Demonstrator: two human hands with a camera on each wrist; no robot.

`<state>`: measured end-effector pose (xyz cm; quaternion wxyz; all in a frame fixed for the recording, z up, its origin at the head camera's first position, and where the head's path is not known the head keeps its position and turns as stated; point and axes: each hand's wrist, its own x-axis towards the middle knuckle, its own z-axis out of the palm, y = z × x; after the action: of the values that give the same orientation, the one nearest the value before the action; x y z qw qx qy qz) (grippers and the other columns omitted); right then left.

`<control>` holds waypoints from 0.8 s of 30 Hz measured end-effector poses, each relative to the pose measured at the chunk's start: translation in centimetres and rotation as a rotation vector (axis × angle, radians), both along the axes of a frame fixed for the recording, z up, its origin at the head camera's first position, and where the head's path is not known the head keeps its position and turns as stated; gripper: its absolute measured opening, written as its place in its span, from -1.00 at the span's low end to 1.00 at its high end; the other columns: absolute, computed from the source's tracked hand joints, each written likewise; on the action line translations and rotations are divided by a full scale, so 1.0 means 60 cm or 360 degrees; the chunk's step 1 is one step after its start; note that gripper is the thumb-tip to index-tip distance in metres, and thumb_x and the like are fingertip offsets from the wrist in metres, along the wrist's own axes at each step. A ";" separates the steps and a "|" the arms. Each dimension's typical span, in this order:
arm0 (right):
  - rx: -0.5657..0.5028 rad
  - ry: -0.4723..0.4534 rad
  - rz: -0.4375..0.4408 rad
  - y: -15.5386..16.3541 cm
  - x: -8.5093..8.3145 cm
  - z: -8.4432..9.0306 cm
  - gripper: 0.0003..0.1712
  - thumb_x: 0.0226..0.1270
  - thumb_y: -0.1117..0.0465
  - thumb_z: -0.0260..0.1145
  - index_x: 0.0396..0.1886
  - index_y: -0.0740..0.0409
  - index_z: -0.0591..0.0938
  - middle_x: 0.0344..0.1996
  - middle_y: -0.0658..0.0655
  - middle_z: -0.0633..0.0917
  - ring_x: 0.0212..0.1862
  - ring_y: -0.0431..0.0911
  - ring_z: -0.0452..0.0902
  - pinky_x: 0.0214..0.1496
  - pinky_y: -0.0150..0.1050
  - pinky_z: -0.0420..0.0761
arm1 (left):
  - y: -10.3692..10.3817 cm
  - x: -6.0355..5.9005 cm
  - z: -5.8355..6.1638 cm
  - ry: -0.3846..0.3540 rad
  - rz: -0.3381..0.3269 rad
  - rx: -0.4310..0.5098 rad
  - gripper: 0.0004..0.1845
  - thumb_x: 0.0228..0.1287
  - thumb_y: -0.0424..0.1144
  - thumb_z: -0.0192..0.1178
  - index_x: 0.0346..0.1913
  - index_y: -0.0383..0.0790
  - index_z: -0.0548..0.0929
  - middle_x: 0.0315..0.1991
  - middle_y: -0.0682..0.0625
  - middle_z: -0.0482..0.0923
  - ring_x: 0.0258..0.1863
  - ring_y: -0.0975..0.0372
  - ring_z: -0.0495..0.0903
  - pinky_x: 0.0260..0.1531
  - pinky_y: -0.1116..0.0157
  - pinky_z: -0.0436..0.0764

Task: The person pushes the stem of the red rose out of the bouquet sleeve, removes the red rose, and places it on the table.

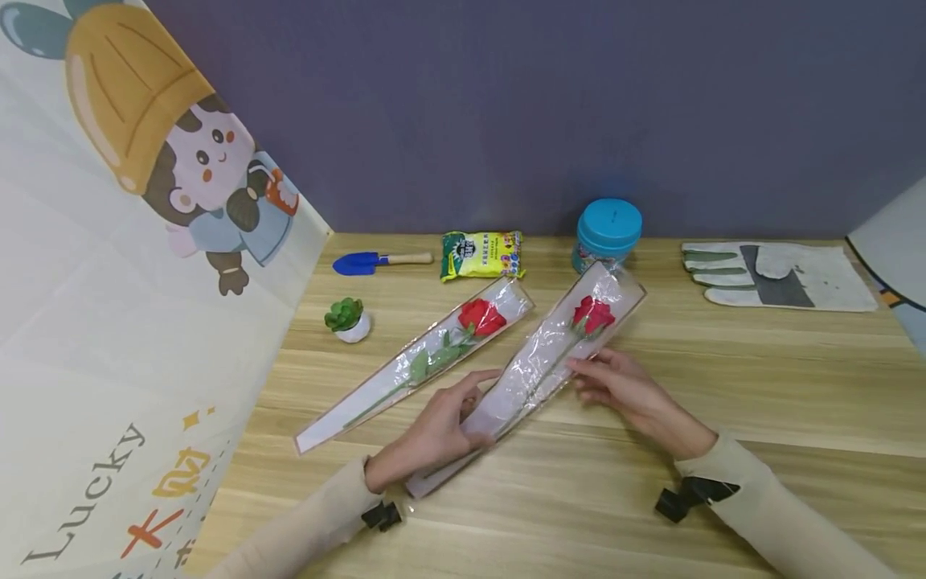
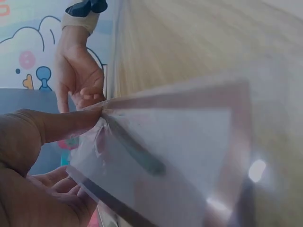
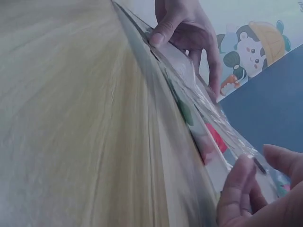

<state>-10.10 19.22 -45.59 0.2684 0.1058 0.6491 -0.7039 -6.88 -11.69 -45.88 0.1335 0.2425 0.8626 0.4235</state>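
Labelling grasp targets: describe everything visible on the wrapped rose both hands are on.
The long clear plastic sleeve with a red rose tapers from a wide top to a narrow foot, with a pale backing and thin brown edging. It lies flat and diagonal on the wooden table, bloom far, green stem inside. The left hand grips its narrow end; the right hand touches its middle edge.
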 end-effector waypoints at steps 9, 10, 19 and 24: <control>-0.0226 0.0230 -0.0198 -0.013 0.001 0.002 -0.77 0.52 0.24 0.32 0.09 0.03 0.55 -0.22 -0.15 0.73 -0.16 -0.28 0.69 -0.01 -0.36 0.78 | 0.024 0.000 0.005 -0.0266 0.0014 0.0212 0.07 -0.01 -0.41 0.60 0.58 -0.06 0.27 0.07 -0.22 0.71 -0.05 -0.02 0.79 -0.02 0.22 0.79; -0.0236 0.0256 -0.0213 -0.014 0.000 0.003 -0.75 0.52 0.25 0.32 0.10 0.05 0.55 -0.21 -0.14 0.74 -0.16 -0.28 0.70 0.00 -0.35 0.79 | 0.026 -0.001 0.005 -0.0298 0.0025 0.0228 0.07 0.00 -0.40 0.60 0.59 -0.06 0.27 0.11 -0.24 0.70 -0.01 -0.05 0.78 0.03 0.21 0.79; -0.0093 0.0425 -0.0292 -0.031 -0.004 0.013 -0.36 0.45 0.31 0.38 0.43 0.29 0.37 -0.16 -0.23 0.79 -0.14 -0.32 0.74 -0.01 -0.36 0.80 | 0.040 -0.001 0.002 -0.0377 0.0051 0.0375 0.07 0.02 -0.38 0.59 0.60 -0.05 0.24 0.25 -0.32 0.65 0.08 -0.09 0.75 0.03 0.30 0.78; -0.0114 0.0528 -0.0319 -0.036 -0.007 0.014 -0.33 0.45 0.36 0.36 0.48 0.27 0.35 -0.12 -0.22 0.81 -0.12 -0.29 0.75 -0.02 -0.32 0.81 | 0.048 -0.002 0.004 -0.0423 0.0043 0.0435 0.09 0.01 -0.43 0.58 0.60 -0.02 0.24 0.18 -0.27 0.71 0.00 0.04 0.78 -0.07 0.36 0.78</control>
<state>-10.55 17.06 -44.74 0.0900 0.0427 0.6452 -0.7575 -6.98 -8.84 -45.61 0.2063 0.1888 0.7750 0.5667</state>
